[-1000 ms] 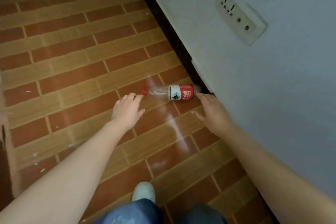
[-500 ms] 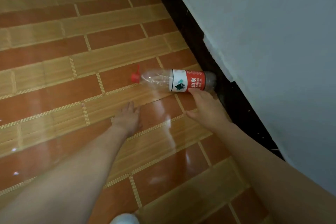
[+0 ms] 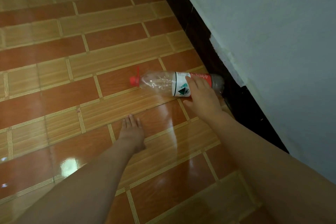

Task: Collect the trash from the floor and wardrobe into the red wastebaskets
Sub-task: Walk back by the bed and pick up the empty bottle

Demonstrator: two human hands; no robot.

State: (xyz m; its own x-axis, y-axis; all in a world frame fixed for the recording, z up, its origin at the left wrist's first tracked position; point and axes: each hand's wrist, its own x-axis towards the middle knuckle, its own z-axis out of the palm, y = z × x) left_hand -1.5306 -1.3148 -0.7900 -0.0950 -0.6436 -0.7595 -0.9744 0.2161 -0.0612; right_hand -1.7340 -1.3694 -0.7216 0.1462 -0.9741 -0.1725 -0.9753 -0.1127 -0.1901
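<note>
So there's a shiny floor (image 3: 54,103) of orange and tan tiles, with a pale wall (image 3: 272,32) and dark baseboard (image 3: 196,29) along its right edge. A clear plastic bottle (image 3: 160,82) lies on its side against that baseboard, red cap (image 3: 134,80) pointing left. The right hand (image 3: 201,94) is draped over the labelled end, fingers curled on it, grip not fully closed. The left hand (image 3: 131,131) sits flat nearby, fingers together, well apart from the bottle.

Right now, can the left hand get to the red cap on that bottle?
Probably yes. The left hand is open above bare floor, and nothing lies between it and the red cap. The right hand is already on the bottle by the label.
</note>
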